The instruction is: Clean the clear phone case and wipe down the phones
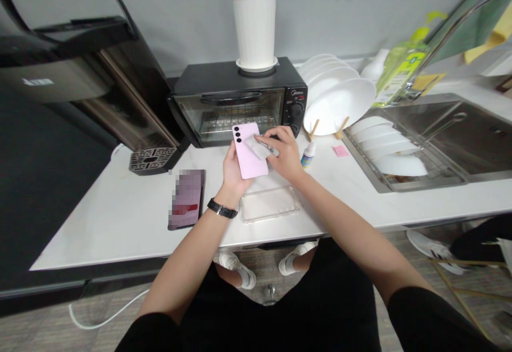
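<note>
My left hand, with a black watch on the wrist, is closed around a lilac phone. The phone's back and its camera lenses face up. My right hand pinches a white wipe and presses it against the phone's back. Whether the wipe is tissue or cloth, I cannot tell. On the counter just below lies a clear phone case. A small spray bottle stands right of my right hand. Left of my left wrist lies a dark-edged flat device, its face blurred out.
Behind the hands stands a black toaster oven carrying a white utensil pot. A drinks machine is at left. White plates in a rack, a pink note and a sink with bowls are at right. Another person's shoe shows lower right.
</note>
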Available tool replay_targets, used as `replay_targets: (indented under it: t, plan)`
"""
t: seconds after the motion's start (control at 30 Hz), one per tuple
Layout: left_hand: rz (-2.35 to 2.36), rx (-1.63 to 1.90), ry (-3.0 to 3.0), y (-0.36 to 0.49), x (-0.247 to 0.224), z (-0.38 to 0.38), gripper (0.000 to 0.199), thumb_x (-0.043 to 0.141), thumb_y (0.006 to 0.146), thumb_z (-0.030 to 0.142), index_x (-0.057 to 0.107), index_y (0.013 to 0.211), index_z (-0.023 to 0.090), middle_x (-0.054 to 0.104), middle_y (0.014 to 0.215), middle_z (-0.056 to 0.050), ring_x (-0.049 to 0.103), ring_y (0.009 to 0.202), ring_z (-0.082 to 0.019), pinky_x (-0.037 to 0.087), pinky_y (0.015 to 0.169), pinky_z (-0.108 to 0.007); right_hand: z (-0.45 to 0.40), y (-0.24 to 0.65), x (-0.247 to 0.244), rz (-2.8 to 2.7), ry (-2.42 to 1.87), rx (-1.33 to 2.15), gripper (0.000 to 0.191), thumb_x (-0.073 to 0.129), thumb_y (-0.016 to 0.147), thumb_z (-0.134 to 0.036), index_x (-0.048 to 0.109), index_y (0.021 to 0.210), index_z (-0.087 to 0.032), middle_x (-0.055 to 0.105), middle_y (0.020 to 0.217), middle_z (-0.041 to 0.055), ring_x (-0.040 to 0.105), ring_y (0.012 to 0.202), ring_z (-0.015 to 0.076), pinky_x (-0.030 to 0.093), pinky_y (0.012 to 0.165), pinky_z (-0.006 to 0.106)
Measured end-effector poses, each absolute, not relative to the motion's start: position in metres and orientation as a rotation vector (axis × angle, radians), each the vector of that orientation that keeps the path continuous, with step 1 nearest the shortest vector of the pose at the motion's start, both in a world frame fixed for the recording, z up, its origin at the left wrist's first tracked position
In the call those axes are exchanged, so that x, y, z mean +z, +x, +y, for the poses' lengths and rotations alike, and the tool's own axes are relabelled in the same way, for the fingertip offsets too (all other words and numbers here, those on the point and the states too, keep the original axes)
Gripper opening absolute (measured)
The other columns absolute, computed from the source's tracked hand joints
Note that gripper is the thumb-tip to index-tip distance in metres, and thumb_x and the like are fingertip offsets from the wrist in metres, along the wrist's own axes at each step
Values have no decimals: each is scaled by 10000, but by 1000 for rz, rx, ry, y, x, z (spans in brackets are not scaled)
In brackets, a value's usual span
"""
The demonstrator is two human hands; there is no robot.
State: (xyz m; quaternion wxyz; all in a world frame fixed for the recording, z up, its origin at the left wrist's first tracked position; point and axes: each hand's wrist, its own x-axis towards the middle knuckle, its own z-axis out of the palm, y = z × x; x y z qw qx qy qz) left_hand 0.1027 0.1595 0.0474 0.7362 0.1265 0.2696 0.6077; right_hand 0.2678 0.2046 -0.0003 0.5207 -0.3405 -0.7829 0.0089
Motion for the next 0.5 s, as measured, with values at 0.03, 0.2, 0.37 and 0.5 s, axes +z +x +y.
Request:
replay_targets:
  t: [0.03,0.2,0.37,0.5]
  plan:
    - [596,1300,289,103,48,158,458,420,1226,426,801,1262,175,877,957,-62,865,1043,-282,680,1056,-450,204,268,0,-1845,-853,9,522,655,976,-81,861,1372,-353,738,1188,81,604,1210,320,540,1132,582]
    - [654,1159,340,104,49,153,454,426,1213,464,792,1203,196,892,1050,-113,851,1174,-359,696,1031,-536,201,270,3,-1706,-947,-57,525,631,967,-88,850,1379,-327,724,1198,97,608,1211,332,551,1108,575]
    - [659,1062,385,106,50,151,477,417,1219,456,794,1153,173,888,971,-118,874,1004,-333,711,973,-513,202,273,4,-1637,-984,-79,531,617,1003,-109,816,1436,-344,701,1235,102,614,1226,336,545,1126,589]
    - [692,1010,423,109,45,150,439,458,1210,442,792,1091,185,864,866,-75,868,878,-304,713,973,-504,201,272,7,-1673,-945,-97,461,650,1058,-188,810,1455,-358,709,1241,101,625,1207,327,563,1107,573]
